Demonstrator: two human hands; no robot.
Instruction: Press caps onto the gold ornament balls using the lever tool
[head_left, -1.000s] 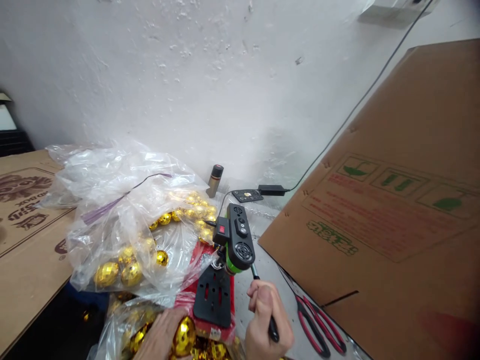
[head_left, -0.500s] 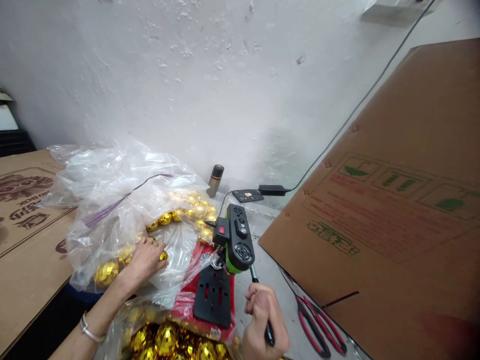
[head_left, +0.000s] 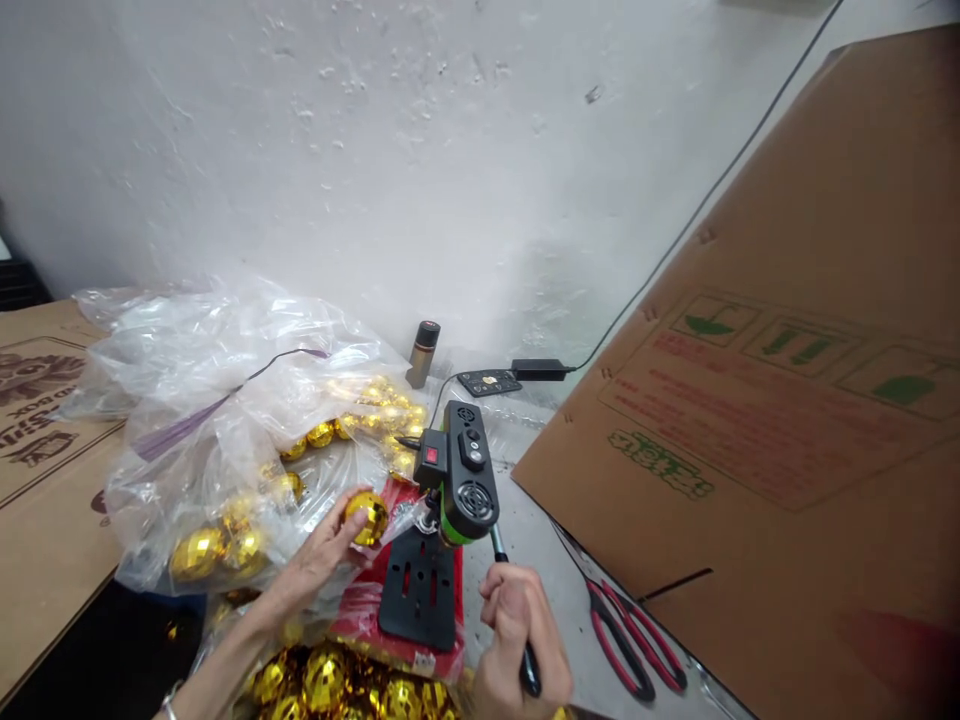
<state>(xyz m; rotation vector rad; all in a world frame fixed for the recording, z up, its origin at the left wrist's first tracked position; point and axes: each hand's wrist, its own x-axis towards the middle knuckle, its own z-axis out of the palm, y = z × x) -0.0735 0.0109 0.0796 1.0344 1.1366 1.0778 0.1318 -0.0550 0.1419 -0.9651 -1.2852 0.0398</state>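
Between the fingers of my left hand (head_left: 326,548) is a shiny gold mirrored ball (head_left: 367,518), just left of a small bench drill press (head_left: 471,480). My right hand (head_left: 525,640) wraps round the black-gripped lever (head_left: 531,668) on the press's right side. The press is black and green, with a red switch, and its slotted black base plate (head_left: 420,590) rests on a red plastic-wrapped sheet (head_left: 360,610). A clear plastic bag (head_left: 247,400) with several gold balls lies behind my left hand. More gold balls (head_left: 326,680) are heaped at the front edge.
Red-handled scissors (head_left: 637,640) lie right of my right hand, beside a large leaning cardboard box (head_left: 750,420). A spray can (head_left: 423,352), a black power adapter (head_left: 538,370) and its cable stand near the wall. Another cardboard box (head_left: 52,480) is at left.
My left hand has lifted a gold ball out of the bag's opening and moved right, towards the press. My right hand stays on the lever. The view has shifted slightly.
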